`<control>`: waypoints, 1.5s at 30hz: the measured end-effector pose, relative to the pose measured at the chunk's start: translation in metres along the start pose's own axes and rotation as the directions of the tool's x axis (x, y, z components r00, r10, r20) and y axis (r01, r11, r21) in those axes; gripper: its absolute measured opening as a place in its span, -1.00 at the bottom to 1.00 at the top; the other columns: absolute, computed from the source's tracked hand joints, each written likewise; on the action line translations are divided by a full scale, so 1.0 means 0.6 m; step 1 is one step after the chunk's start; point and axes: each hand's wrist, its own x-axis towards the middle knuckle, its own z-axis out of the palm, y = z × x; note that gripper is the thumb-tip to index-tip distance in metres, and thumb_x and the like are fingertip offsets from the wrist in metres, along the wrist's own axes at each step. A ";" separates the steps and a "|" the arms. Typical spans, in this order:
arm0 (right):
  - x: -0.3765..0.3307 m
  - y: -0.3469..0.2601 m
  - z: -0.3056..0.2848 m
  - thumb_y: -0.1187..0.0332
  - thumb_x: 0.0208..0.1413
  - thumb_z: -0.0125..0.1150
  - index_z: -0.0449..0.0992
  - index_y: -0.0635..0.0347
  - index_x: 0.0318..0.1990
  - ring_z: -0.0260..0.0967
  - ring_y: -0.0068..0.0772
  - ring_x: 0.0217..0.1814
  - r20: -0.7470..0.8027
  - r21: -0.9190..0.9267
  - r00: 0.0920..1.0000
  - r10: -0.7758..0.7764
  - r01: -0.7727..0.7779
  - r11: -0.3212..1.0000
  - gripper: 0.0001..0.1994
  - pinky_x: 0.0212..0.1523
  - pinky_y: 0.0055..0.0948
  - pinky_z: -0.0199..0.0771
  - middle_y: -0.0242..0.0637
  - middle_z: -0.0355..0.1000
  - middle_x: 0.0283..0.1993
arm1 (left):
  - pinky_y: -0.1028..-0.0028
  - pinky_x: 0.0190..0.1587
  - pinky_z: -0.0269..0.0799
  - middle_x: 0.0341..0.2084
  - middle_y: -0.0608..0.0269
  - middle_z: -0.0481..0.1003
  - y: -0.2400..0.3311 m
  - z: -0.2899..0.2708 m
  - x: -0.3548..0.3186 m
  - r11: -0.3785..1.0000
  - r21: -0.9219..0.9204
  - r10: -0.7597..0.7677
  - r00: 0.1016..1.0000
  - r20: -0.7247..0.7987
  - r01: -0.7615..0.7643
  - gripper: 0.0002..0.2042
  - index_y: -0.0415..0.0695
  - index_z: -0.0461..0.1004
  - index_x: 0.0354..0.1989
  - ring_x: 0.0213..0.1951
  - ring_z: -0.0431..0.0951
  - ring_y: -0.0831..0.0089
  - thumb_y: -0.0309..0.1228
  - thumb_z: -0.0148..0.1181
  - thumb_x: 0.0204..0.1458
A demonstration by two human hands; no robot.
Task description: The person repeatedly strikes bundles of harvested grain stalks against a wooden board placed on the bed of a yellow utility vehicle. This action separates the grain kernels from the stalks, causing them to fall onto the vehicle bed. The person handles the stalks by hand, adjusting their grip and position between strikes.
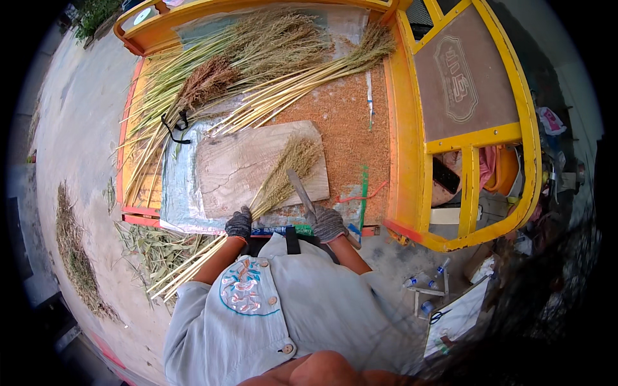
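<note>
My left hand (pixel 239 223), in a dark grey knit glove, is closed around the stalks of a small bunch of broomcorn (pixel 291 168). Its seed heads lie on a worn wooden board (pixel 225 161), while the pale stalk ends stick out past my left forearm. In a matching glove, my right hand (pixel 329 225) grips a long, narrow grey metal bar (pixel 299 186). The bar's far end rests against the right side of the seed heads. Whether it has a sharp edge cannot be made out.
Behind the board lie more broomcorn stalks (pixel 270 45), with a reddish-brown head (pixel 209 80) and a black strap (pixel 175 128). Loose seeds (pixel 347 122) cover the orange cart bed. A yellow metal frame (pixel 412 174) rises at right. Cut leaves (pixel 170 248) lie on the ground.
</note>
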 end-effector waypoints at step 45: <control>0.125 -0.065 0.183 0.07 0.04 -0.06 0.47 0.14 -0.24 0.45 -0.02 -0.30 0.078 -0.161 0.959 -0.273 0.283 0.946 -0.65 -0.20 -0.04 0.36 -0.02 0.48 -0.38 | 0.43 -0.74 0.18 -0.81 0.29 0.28 -0.087 -0.021 0.087 0.758 -0.574 0.207 0.719 0.663 0.311 -0.70 -0.13 0.32 -0.65 -0.78 0.26 0.50 -0.22 0.28 -0.16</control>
